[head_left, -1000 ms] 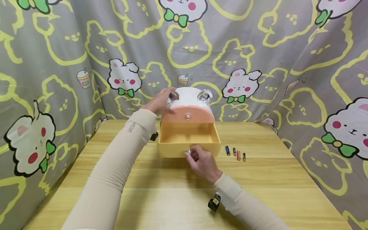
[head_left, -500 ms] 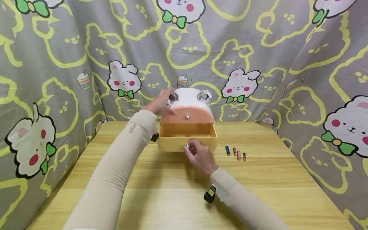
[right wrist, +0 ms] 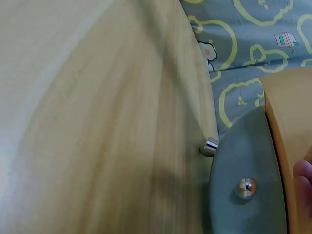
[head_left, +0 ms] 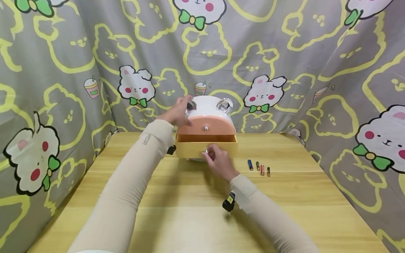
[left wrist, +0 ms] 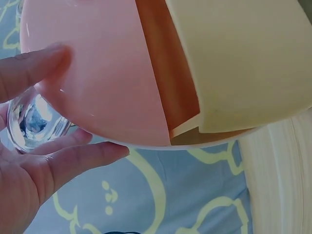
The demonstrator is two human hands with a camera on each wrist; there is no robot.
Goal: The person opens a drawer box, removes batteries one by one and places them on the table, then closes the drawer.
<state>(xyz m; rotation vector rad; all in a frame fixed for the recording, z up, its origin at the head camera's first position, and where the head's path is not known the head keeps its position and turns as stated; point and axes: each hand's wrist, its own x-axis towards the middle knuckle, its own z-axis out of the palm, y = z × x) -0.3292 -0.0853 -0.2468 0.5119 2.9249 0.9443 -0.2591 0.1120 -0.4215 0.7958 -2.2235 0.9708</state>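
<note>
The white box [head_left: 206, 102] stands on the far part of the desk [head_left: 284, 200], its yellow drawer [head_left: 189, 150] partway out below a pink front [head_left: 221, 125]. The left hand [head_left: 175, 112] is spread around the box's left edge by a silver ear [head_left: 191, 105], thumb on the pink front and fingers along the side. The right hand [head_left: 220, 162], fingers curled in, pinches the yellow drawer's knob [head_left: 207, 151]. Under that drawer sits a grey front [right wrist: 246, 146]. To the right lie four batteries [head_left: 262, 170], near the box. A patterned curtain [head_left: 209, 45] hangs behind.
</note>
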